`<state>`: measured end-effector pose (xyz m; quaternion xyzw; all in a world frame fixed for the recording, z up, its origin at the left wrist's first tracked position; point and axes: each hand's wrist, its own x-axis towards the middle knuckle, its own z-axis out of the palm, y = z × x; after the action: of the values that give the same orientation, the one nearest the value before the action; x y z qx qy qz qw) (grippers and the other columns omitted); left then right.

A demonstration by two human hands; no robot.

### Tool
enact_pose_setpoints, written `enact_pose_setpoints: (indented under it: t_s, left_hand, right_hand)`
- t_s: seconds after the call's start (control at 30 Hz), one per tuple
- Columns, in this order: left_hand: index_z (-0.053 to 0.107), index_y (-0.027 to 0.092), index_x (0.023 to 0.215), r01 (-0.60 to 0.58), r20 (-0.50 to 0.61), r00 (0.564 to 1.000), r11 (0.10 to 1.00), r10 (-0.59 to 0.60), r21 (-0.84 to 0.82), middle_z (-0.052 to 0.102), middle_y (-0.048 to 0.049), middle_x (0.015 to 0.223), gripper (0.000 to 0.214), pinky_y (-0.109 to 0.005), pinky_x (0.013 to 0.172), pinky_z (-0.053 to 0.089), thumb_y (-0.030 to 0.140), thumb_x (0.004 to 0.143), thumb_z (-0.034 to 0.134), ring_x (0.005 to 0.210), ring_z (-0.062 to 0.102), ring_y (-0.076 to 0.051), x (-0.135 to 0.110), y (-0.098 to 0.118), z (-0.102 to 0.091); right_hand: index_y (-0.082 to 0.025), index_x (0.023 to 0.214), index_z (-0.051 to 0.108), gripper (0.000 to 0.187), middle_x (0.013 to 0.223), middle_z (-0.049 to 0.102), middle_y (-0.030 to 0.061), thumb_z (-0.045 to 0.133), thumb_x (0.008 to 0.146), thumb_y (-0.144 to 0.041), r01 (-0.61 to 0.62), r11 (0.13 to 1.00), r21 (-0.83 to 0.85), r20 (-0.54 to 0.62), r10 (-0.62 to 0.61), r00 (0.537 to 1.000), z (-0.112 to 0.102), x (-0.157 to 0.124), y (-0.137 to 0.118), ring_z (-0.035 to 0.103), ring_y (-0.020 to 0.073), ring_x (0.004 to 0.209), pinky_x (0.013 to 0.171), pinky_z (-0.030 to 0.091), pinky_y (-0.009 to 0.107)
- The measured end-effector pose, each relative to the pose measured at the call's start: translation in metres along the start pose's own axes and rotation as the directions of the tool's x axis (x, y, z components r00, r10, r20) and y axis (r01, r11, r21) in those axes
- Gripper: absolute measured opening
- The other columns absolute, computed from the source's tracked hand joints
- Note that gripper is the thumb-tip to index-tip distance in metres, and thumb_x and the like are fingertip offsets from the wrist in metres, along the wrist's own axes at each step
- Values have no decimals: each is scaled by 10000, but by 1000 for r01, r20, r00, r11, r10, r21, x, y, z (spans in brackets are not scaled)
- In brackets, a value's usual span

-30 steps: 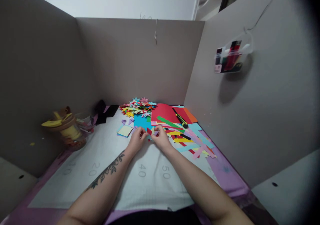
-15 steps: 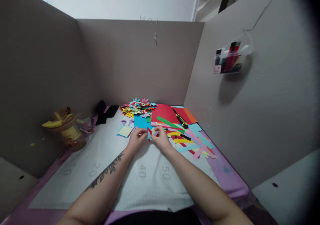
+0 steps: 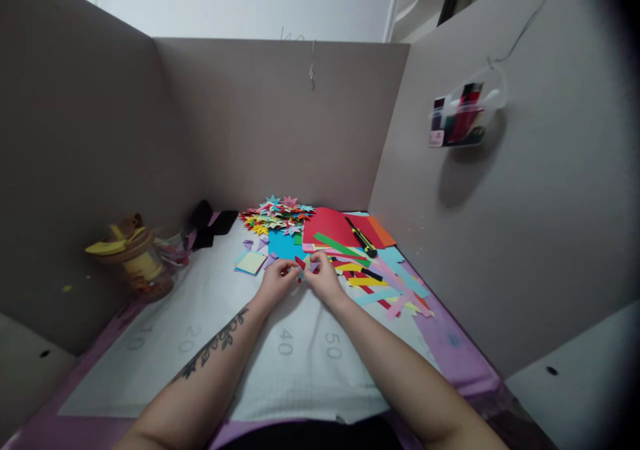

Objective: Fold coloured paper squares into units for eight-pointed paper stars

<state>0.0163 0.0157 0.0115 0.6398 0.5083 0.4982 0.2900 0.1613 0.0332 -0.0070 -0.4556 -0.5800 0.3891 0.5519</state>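
My left hand (image 3: 274, 281) and my right hand (image 3: 323, 278) meet over the white cutting mat (image 3: 210, 343), fingers pinched on a small folded paper piece (image 3: 301, 265) with red and light blue parts. Just beyond it lies a blue paper sheet (image 3: 283, 244). Behind that sits a heap of finished multicoloured paper stars (image 3: 275, 214). To the right of my hands spread loose coloured paper strips (image 3: 380, 280) and red sheets (image 3: 333, 225).
A black and yellow utility knife (image 3: 361, 237) lies on the red sheets. Small pale paper squares (image 3: 250, 262) rest left of my hands. A yellow-lidded jar (image 3: 133, 258) and a black object (image 3: 207, 223) stand at the left. Grey partition walls enclose the desk; a marker holder (image 3: 460, 113) hangs on the right wall.
Both hands have stayed in place, with only small finger movements on the folded paper piece.
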Motion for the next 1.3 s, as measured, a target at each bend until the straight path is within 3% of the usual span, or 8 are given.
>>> enact_pose_setpoints:
  t_s: [0.33,0.6,0.73,0.9,1.03,1.13,1.3]
  left_hand:
    - [651,164,636,57,56,997,998,-56,-9,561,12,558,291,-229,505,337,395,773,540,541,476,-132,1,-4,1]
    - [625,165,755,73,-17,997,997,-73,-32,591,14,671,192,-223,548,378,353,725,604,580,502,-118,4,-9,-4]
    - [600,162,693,83,32,996,996,-82,-26,517,44,549,228,-226,485,321,380,749,570,495,439,-109,4,-9,-4]
    - [542,165,575,73,56,996,997,-72,-27,499,38,537,273,-230,504,308,365,761,548,536,442,-116,3,-9,-2]
    - [523,177,726,57,8,998,994,-57,-94,555,27,681,171,-221,558,379,334,730,591,631,516,-123,3,-10,1]
    - [487,186,894,50,13,999,984,-49,-173,600,8,791,275,-224,606,432,314,699,633,712,580,-134,2,-12,4]
    - [467,188,864,55,21,998,970,-52,-237,592,32,685,247,-210,565,422,302,716,628,614,574,-115,1,-13,4]
  right_hand:
    - [-221,832,462,268,664,479,-63,565,585,-213,-10,1000,4,-3,10,1000,-1,0,1,424,109,547,513,340,208]
    - [-217,827,446,278,601,433,-83,551,570,-209,-38,999,14,7,37,999,-1,4,6,384,95,497,479,306,197]
    - [-211,839,445,297,601,422,-87,546,560,-206,-44,999,4,25,44,999,-1,4,8,378,90,497,479,301,192]
    - [-209,842,459,292,621,419,-81,544,562,-207,-39,999,-11,47,39,998,-1,2,5,379,93,521,494,306,195]
    - [-211,852,456,292,610,419,-82,543,572,-213,-43,999,-13,56,43,997,-1,0,3,378,97,516,491,302,198]
    - [-214,852,450,293,597,411,-88,549,576,-213,-44,999,-15,74,45,996,0,-1,2,373,95,508,487,297,196]
    - [-215,835,448,285,595,403,-92,560,574,-199,-43,999,-24,106,46,993,2,-2,1,363,88,506,479,288,191]
